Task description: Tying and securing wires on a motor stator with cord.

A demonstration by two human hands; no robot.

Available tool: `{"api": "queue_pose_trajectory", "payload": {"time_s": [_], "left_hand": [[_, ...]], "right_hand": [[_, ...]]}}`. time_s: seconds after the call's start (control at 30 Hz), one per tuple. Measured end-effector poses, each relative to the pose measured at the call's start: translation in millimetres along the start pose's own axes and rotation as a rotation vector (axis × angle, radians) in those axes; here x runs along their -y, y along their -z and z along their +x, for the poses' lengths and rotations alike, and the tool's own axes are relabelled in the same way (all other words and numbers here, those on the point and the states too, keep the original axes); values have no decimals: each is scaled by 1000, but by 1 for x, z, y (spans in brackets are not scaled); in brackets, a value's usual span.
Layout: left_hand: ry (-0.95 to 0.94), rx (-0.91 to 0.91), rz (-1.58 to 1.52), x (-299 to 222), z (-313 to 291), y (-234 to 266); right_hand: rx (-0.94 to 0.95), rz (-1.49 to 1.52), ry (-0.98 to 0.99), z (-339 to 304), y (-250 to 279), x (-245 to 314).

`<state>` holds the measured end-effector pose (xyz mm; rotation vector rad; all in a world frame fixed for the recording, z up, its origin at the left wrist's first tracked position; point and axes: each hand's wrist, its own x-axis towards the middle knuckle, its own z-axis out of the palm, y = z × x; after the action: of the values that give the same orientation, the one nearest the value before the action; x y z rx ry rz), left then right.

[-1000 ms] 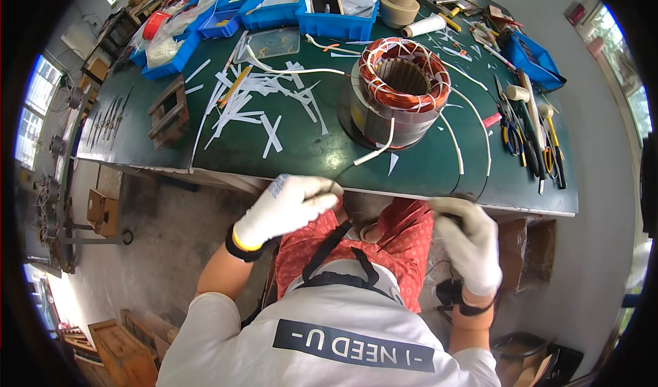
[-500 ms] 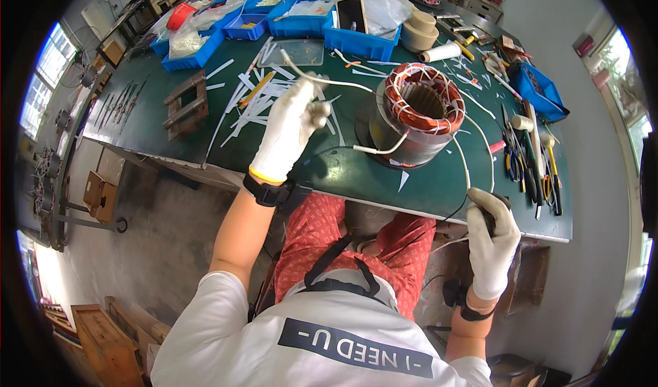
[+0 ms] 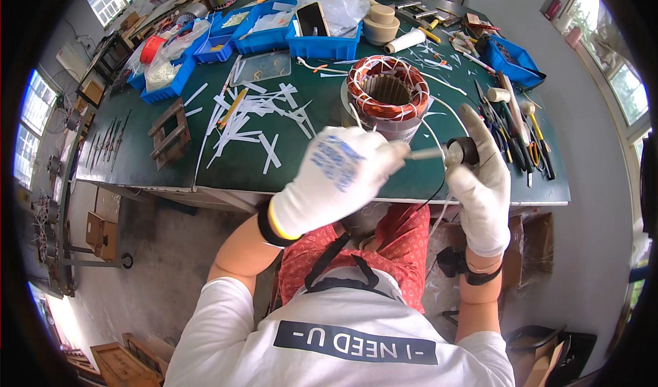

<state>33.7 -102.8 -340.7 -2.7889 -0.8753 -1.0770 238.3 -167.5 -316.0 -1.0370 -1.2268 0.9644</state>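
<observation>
A motor stator (image 3: 389, 89), its copper windings laced with white cord, stands on the green bench. In front of it my gloved left hand (image 3: 346, 159) pinches a white sleeved lead (image 3: 426, 154), whose far end reaches the dark round thing in my right hand. My gloved right hand (image 3: 485, 188) is closed round that short dark cylinder (image 3: 463, 151) near the bench's front edge; its exact kind is unclear. Another white lead (image 3: 452, 109) curves from the stator toward my right hand. The left fingertips are partly blurred, and my left hand hides the stator's lower left side.
White paper strips (image 3: 257, 116) lie scattered on the left beside a metal frame (image 3: 169, 133). Blue bins (image 3: 322, 46) line the back, one with a phone (image 3: 312, 20). Pliers and a mallet (image 3: 499, 95) lie on the right, near another blue bin (image 3: 514, 61).
My left hand has moved right and nearer, across the stator's front, and now meets the lead at my right hand. My right hand has risen over the bench edge. The view has shifted slightly.
</observation>
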Motion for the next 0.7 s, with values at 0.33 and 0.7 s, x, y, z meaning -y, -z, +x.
{"api": "queue_pose_trajectory", "payload": {"time_s": [0.33, 0.7], "left_hand": [[-47, 47, -109, -7, -11, -15], [-62, 179, -10, 59, 45, -14]], "right_hand": [[-232, -36, -168, -23, 62, -65], [-83, -522, 16, 60, 97, -58]]}}
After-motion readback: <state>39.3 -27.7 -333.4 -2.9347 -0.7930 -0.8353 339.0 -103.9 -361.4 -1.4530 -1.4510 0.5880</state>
